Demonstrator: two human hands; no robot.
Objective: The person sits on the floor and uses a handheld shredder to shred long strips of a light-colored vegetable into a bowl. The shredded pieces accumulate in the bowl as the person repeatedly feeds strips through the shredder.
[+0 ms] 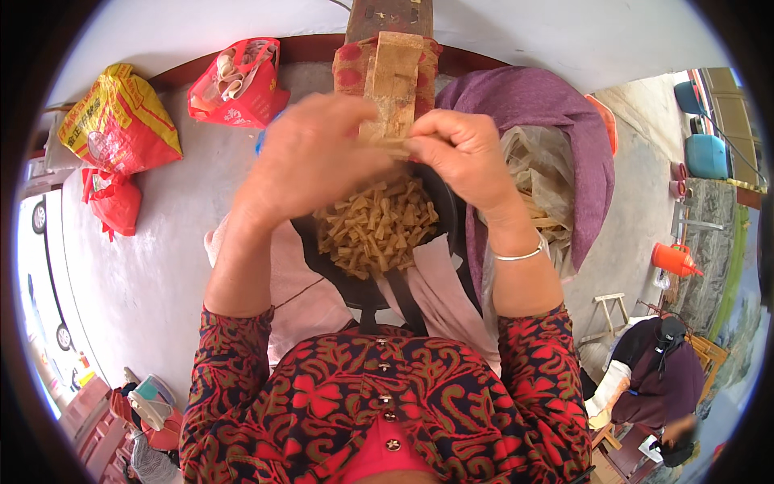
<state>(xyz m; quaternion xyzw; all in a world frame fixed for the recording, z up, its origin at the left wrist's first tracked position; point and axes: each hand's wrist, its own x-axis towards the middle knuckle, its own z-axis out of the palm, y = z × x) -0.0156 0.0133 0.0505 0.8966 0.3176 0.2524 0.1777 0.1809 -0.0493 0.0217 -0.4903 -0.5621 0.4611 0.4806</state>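
A worn wooden board (393, 73) lies lengthwise over red dotted cloth (348, 64). My left hand (310, 153) is smeared by motion at the board's near end, so its grip is unclear. On the other side, my right hand (463, 157) pinches a thin pale tan strip (395, 145), held crosswise there. Below both hands, a dark bowl (302, 234) holds several short tan cut pieces (375, 230), with pink cloths (439, 298) around its near side. A purple sack (592, 185) with a plastic bag (536, 153) of longer strips sits right of my right hand.
Red bags (226, 97) and a yellow-red sack (121, 121) are at the left. A person (653, 379) is at the lower right, near a wooden frame (609, 315). An orange container (673, 259) and a blue one (707, 157) stand along the right.
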